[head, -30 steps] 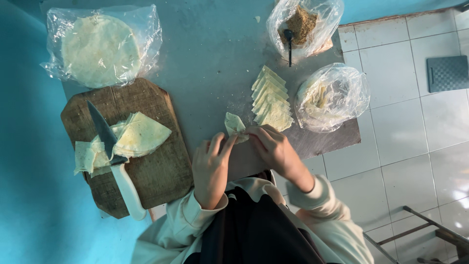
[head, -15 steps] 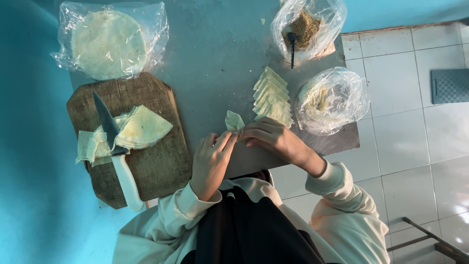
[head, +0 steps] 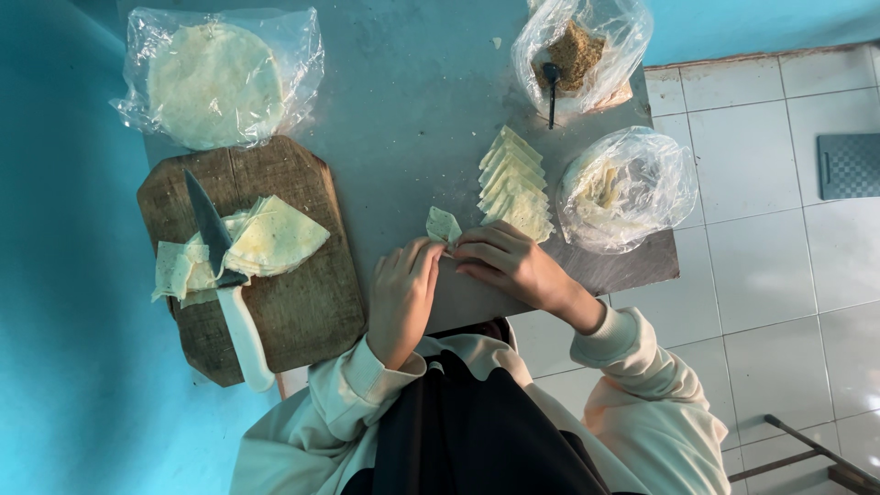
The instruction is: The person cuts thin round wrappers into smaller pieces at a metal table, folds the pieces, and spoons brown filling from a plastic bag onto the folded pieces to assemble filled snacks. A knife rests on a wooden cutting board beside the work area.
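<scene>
Both hands meet at the near edge of a grey table (head: pixel 403 119). My left hand (head: pixel 401 298) and my right hand (head: pixel 509 264) pinch a small pale folded dough wrapper (head: pixel 443 225) between their fingertips, and its tip sticks up above the fingers. Just beyond my right hand lies a row of several folded wrappers (head: pixel 511 183), overlapping like tiles. What is inside the held wrapper cannot be seen.
A wooden board (head: pixel 293 284) at the left carries cut wrapper pieces (head: pixel 270 238) and a white-handled knife (head: pixel 225 275). A bag of round flat wrappers (head: pixel 215 82) lies behind it. Two more plastic bags hold brown filling with a dark spoon (head: pixel 573 55) and pale paste (head: pixel 623 188). A tiled floor (head: pixel 779 275) lies on the right.
The hands stay together on the wrapper, working its folds. The view has shifted slightly, so the board and the bags sit a little differently in the frame.
</scene>
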Available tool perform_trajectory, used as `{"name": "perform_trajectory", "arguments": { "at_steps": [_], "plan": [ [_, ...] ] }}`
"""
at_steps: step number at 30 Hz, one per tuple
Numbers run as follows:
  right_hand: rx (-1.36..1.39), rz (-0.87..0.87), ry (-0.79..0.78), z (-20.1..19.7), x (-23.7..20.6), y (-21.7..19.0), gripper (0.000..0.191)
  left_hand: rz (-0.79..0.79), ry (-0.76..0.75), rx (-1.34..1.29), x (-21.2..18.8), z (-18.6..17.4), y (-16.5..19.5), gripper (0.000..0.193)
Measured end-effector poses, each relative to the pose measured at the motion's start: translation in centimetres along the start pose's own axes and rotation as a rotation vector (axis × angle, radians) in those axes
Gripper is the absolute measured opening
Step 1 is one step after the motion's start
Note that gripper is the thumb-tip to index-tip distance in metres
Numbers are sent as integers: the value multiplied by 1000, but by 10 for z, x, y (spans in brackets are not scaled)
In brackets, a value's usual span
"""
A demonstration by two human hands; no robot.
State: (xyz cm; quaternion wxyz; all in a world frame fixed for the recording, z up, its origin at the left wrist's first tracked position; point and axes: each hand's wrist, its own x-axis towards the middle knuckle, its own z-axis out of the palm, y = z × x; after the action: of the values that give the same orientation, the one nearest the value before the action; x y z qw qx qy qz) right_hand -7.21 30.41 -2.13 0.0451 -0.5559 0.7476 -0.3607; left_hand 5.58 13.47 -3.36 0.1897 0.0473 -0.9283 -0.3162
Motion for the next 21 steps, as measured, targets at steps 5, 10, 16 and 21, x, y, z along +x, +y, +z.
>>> {"name": "perform_trajectory", "arguments": {
  "at_steps": [5,10,16,21],
  "plan": [
    [-122,-69,15,5,1,-3,25,-2,38,-35,1,-4,-1,19],
    [-130,-72,-2,2,5,-4,28,-15,36,-78,1,-5,0,23],
    [-65,17,-51,-6,12,-9,27,-7,42,-39,1,-3,-1,17],
    [-14,33,-43,-9,17,-7,22,-34,61,-62,0,1,-1,14]
  ]
}}
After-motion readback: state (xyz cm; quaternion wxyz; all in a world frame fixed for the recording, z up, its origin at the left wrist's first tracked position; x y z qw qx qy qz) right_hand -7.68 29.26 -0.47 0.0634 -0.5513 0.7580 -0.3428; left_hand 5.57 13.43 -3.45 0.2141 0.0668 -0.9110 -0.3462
